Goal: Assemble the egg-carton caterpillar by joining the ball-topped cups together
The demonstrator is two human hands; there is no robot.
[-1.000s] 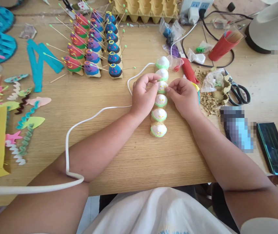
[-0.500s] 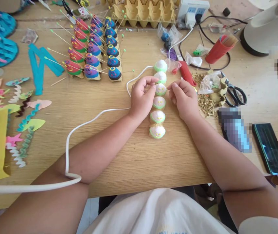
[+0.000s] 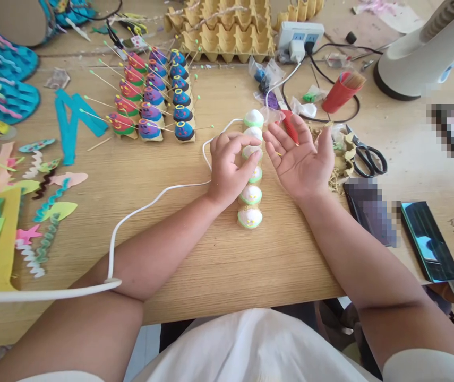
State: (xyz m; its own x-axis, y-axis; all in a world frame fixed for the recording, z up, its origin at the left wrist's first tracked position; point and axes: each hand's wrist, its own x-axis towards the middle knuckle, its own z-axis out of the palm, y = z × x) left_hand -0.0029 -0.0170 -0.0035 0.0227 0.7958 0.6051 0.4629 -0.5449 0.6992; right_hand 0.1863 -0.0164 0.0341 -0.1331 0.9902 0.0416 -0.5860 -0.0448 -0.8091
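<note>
A strip of egg-carton cups (image 3: 249, 218) runs away from me on the table. Its bumps are covered in white clay with a light green rim, and the nearer ones carry small yellow dots. My left hand (image 3: 231, 167) is over the strip's left side, its fingers curved and the thumb apart from the index finger. A white bump shows between them; whether the fingertips touch it I cannot tell. On the strip's other side, my right hand (image 3: 300, 159) is turned palm up with spread fingers and holds nothing.
Painted egg-carton rows (image 3: 147, 128) with sticks stand at the back left. Paper cutouts (image 3: 63, 209) lie left. A white cable (image 3: 147, 204) crosses my left arm. Right are scissors (image 3: 370, 159), a phone (image 3: 429, 241), a red cup (image 3: 342, 93) of sticks and a power strip (image 3: 300, 36).
My right hand has gone from a pinch beside the strip to an open palm facing up. My left thumb and index finger have parted a little. The view has shifted slightly.
</note>
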